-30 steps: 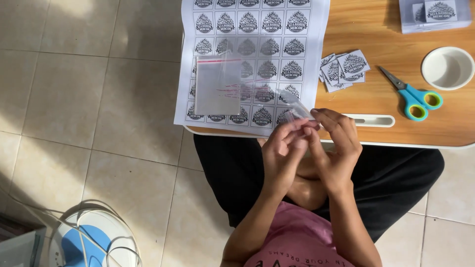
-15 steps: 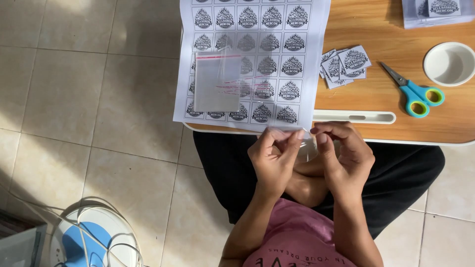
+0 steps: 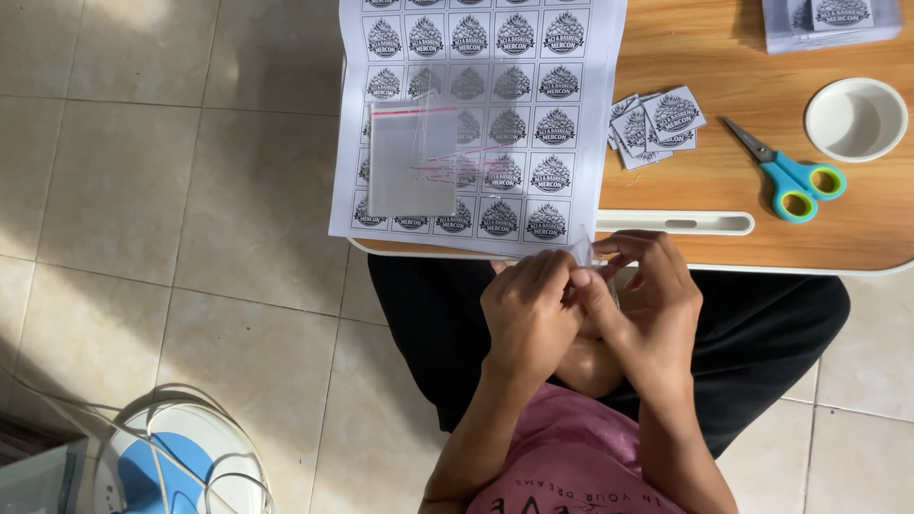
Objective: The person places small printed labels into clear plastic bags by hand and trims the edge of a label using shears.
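While both hands meet at centre frame, the left hand (image 3: pixel 528 309) and right hand (image 3: pixel 647 290) pinch a small clear bag (image 3: pixel 581 249) between their fingertips, just below the counter (image 3: pixel 743 190) edge. Above lie a sticker sheet (image 3: pixel 486 114), more clear bags (image 3: pixel 414 157), cut stickers (image 3: pixel 657 124), scissors (image 3: pixel 790 176) and a white bowl (image 3: pixel 855 119).
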